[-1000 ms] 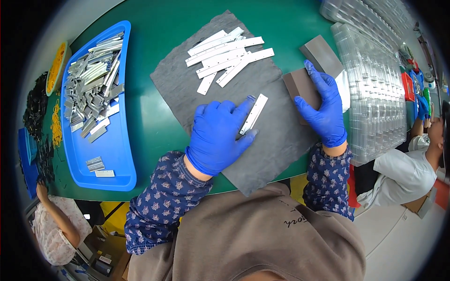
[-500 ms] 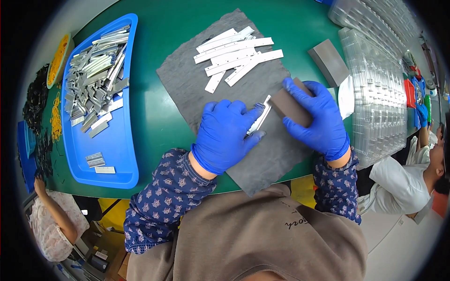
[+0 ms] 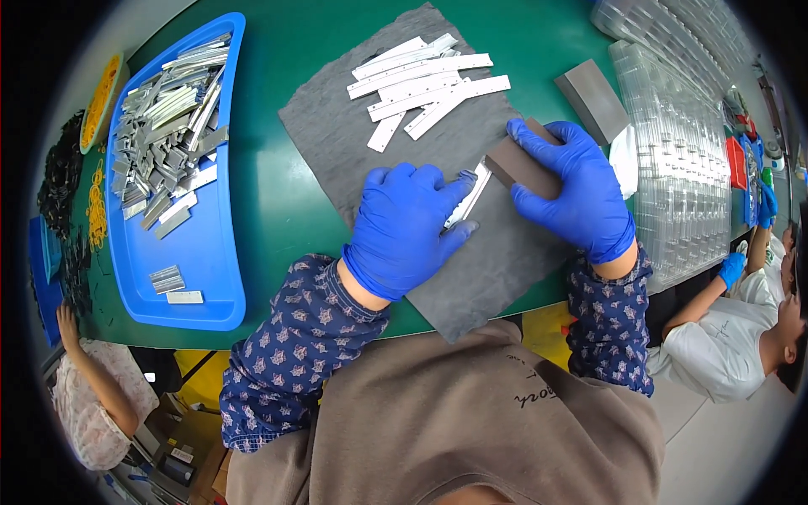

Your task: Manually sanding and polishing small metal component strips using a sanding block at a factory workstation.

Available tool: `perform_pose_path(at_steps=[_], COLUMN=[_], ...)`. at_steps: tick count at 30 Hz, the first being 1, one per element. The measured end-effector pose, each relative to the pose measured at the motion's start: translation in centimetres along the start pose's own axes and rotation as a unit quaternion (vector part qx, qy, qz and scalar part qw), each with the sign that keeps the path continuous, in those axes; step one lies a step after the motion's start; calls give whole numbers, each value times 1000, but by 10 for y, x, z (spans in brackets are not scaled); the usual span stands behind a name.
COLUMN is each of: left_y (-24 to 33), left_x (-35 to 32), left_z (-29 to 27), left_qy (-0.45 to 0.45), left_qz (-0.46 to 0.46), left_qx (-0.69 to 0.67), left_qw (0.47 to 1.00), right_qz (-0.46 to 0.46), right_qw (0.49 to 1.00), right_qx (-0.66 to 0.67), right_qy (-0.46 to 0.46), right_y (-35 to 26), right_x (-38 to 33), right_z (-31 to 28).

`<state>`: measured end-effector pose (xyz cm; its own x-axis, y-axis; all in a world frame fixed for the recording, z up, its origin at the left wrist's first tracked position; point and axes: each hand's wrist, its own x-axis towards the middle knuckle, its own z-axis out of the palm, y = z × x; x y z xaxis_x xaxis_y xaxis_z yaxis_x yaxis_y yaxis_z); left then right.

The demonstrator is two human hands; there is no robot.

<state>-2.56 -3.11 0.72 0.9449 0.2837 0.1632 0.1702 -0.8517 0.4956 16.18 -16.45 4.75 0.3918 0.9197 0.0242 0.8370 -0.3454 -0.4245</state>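
Observation:
My left hand [image 3: 404, 231], in a blue glove, pinches a short silver metal strip [image 3: 473, 195] between thumb and fingers, low over a dark grey sheet [image 3: 497, 273]. Part of the strip is hidden under the fingers. In my right hand [image 3: 581, 194], also gloved in blue, is a brown sanding block [image 3: 526, 160], its left corner close beside the strip's upper end. Whether block and strip touch, I cannot tell. Farther up the sheet lies a loose pile of pale metal strips [image 3: 421, 84] with small holes.
A blue tray [image 3: 223, 278] of metal pieces stands at the left on the green table [image 3: 278, 50]. Beyond it are yellow bands [image 3: 97, 206]. A second grey-brown block [image 3: 593, 101] and stacked clear plastic trays [image 3: 682, 168] are at the right. Other people sit at both sides.
The strip shows a little more broadly in my left hand. My right hand and the block have shifted slightly upward in the picture. A co-worker's gloved hand has come into view at the right.

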Motion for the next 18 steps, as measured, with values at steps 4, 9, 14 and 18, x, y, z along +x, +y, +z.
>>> perform_pose_path(at_steps=[4, 9, 14, 18], left_y=[-1, 0, -1, -2], left_x=[-1, -1, -2, -2], left_z=[1, -1, 0, 0], left_qy=[8, -1, 15, 5], left_qz=[0, 2, 12, 11], left_qx=[-2, 5, -4, -6], left_qw=[1000, 1000, 1000, 1000], right_qz=[-3, -8, 4, -5], right_qw=[998, 999, 995, 999], right_qx=[-54, -48, -94, -39], right_qy=[27, -6, 18, -9], right_y=[-18, -5, -15, -17], right_x=[-6, 4, -2, -10], right_z=[1, -4, -4, -6])
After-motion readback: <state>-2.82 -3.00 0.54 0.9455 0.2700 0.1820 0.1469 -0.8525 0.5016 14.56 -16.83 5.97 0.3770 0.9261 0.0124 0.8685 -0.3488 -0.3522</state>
